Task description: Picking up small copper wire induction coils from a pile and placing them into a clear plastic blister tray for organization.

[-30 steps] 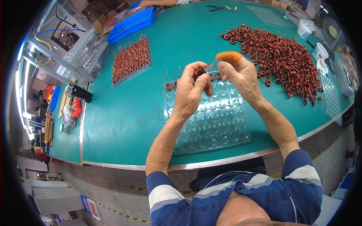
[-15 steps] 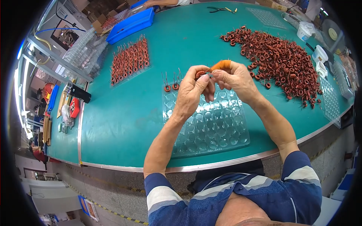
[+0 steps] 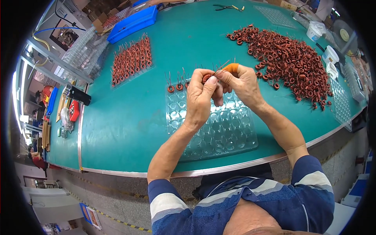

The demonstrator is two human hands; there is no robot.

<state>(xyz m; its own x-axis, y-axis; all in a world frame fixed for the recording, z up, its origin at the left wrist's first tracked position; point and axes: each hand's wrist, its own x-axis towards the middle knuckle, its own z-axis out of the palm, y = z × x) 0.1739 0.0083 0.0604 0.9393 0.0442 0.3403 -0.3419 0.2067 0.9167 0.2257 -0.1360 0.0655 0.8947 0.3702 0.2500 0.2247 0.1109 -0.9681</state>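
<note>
My left hand (image 3: 201,96) and my right hand (image 3: 242,82) meet above a clear plastic blister tray (image 3: 219,137) on the teal table. Together they pinch one small copper-wound ring coil (image 3: 206,77) with thin wire leads sticking up. An orange finger cot (image 3: 232,67) covers a fingertip of my right hand. Three coils (image 3: 177,86) stand in the tray's far row, just left of my hands. A large heap of the same coils (image 3: 290,55) lies to the right, beyond my right hand.
A second tray filled with coils (image 3: 131,58) lies at the far left. Behind it are a blue bin (image 3: 133,23) and stacked clear trays (image 3: 84,51). White tubs (image 3: 319,31) and an empty tray (image 3: 338,102) sit at the right edge. Pliers (image 3: 229,7) lie at the back.
My hands have drawn closer together and slightly down and left over the tray, and both now pinch the coil; the orange-capped fingertip has dropped beside the coil.
</note>
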